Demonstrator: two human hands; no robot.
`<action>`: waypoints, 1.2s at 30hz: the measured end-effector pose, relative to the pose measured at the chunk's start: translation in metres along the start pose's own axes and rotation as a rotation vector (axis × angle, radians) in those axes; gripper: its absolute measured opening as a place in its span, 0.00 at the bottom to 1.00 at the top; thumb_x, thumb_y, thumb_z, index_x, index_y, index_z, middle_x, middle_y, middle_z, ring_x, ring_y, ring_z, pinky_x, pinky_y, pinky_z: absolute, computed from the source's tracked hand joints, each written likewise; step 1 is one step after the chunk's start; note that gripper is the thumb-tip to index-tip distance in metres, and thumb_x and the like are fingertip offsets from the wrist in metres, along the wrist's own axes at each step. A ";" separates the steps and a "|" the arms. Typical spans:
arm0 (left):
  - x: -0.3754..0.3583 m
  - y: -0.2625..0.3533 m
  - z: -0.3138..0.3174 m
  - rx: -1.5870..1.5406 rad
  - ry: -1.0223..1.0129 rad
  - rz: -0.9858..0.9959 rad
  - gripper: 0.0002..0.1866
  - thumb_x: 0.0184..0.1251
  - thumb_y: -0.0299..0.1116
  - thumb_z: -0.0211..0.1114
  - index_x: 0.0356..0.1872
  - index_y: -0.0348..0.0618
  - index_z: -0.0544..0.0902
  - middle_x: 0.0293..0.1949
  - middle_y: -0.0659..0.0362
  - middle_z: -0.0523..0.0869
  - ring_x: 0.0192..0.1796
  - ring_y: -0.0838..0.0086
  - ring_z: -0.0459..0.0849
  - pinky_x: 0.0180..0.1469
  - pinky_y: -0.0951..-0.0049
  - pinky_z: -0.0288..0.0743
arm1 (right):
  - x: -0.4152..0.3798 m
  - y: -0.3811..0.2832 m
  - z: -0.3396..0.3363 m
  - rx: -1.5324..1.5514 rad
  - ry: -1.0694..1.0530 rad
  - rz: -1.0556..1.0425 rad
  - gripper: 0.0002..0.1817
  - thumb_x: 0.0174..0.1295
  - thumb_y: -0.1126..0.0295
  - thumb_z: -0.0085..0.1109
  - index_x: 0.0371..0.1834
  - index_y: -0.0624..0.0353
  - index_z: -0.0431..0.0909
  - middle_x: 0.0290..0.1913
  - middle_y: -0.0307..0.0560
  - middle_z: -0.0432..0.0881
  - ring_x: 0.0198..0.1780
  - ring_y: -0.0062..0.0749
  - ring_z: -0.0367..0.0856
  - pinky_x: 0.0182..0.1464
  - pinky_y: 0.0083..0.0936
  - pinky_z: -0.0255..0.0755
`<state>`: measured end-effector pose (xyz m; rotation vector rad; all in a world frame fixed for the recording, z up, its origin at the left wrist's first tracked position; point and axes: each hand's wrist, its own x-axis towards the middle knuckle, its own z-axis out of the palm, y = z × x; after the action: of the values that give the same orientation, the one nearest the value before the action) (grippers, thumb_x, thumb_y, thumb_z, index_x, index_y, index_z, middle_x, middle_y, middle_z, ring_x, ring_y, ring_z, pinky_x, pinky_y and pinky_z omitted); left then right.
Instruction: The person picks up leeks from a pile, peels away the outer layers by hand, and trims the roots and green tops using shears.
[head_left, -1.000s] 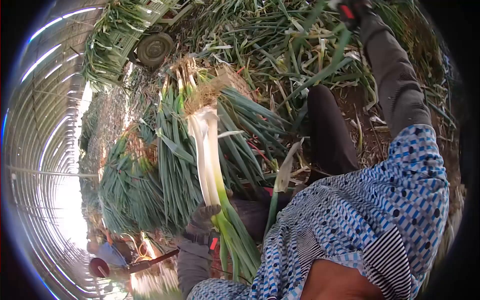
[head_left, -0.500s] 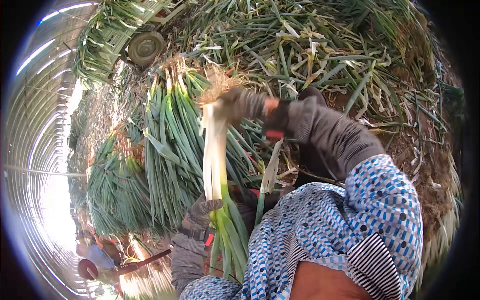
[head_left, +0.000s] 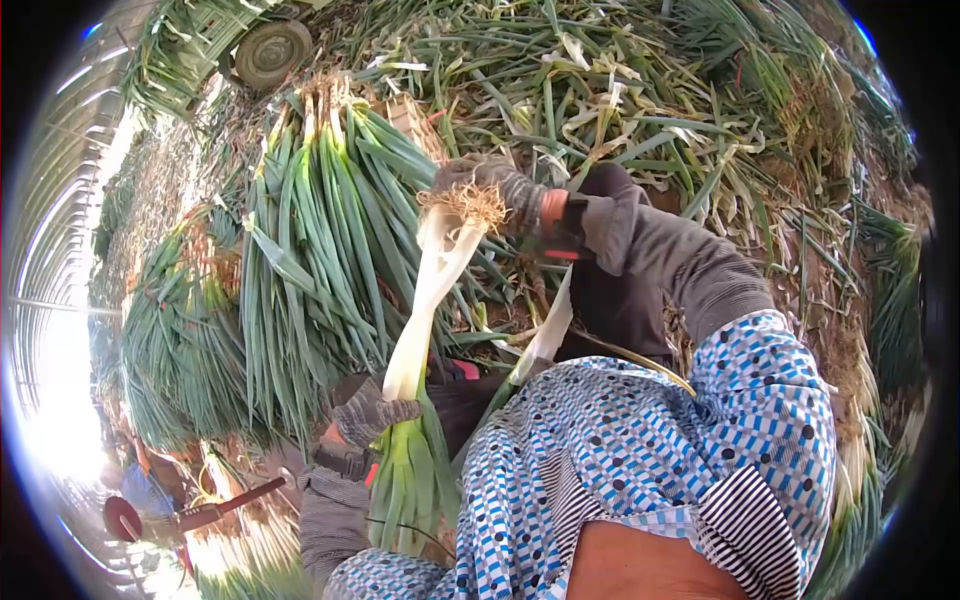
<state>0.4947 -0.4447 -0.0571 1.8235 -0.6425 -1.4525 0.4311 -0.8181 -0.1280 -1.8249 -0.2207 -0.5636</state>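
My gloved left hand (head_left: 372,412) is closed around a few large green onions (head_left: 432,285), where white stalks meet green leaves. Their white ends point up and split apart near the tangled roots (head_left: 468,205). At the root end is my gloved right hand (head_left: 492,190), its fingers curled round behind the roots and partly hidden by them. Left of these onions lies a big bundle of green onions (head_left: 325,220), roots upward, with a second bundle (head_left: 185,330) farther left.
Loose leaves and peelings (head_left: 620,110) cover the ground at the top and right. A wheel (head_left: 272,55) stands at the top left beside a green rack (head_left: 185,60). At the lower left are a long-handled tool (head_left: 225,508) and more onions (head_left: 245,550). Another pile (head_left: 890,290) lies far right.
The held onions now tilt, their root end farther right and their leaf end farther left. The stalks have spread apart near the roots. My right hand is less blurred. The surroundings have shifted left and up.
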 end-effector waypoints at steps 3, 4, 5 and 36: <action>-0.011 0.012 0.005 0.137 0.050 -0.082 0.28 0.48 0.36 0.74 0.51 0.37 0.77 0.41 0.60 0.82 0.41 0.77 0.77 0.46 0.72 0.72 | 0.004 -0.003 -0.005 0.271 -0.027 0.299 0.13 0.51 0.72 0.60 0.42 0.61 0.80 0.39 0.46 0.83 0.41 0.33 0.80 0.45 0.30 0.74; -0.012 0.018 0.007 0.214 0.058 -0.096 0.29 0.48 0.37 0.75 0.51 0.35 0.76 0.41 0.59 0.83 0.41 0.76 0.77 0.46 0.72 0.73 | 0.004 -0.001 -0.010 0.535 -0.027 0.533 0.11 0.52 0.74 0.58 0.39 0.62 0.81 0.36 0.43 0.84 0.37 0.30 0.81 0.41 0.28 0.75; -0.010 0.021 0.007 0.294 0.066 -0.105 0.29 0.48 0.37 0.75 0.51 0.34 0.76 0.40 0.58 0.83 0.40 0.75 0.78 0.45 0.71 0.73 | 0.013 0.010 -0.011 0.177 0.008 0.258 0.08 0.54 0.73 0.56 0.34 0.62 0.82 0.31 0.39 0.84 0.31 0.25 0.81 0.34 0.27 0.74; -0.012 0.199 -0.046 1.641 0.033 -0.370 0.24 0.44 0.35 0.68 0.47 0.48 0.76 0.36 0.50 0.84 0.40 0.56 0.84 0.43 0.59 0.76 | 0.073 -0.132 0.094 -0.161 -0.614 -0.104 0.29 0.51 0.61 0.65 0.54 0.64 0.69 0.43 0.52 0.81 0.41 0.35 0.82 0.45 0.28 0.77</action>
<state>0.5456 -0.5506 0.1105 3.2440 -1.8941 -1.0084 0.4633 -0.6966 -0.0024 -2.1135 -0.7019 -0.0736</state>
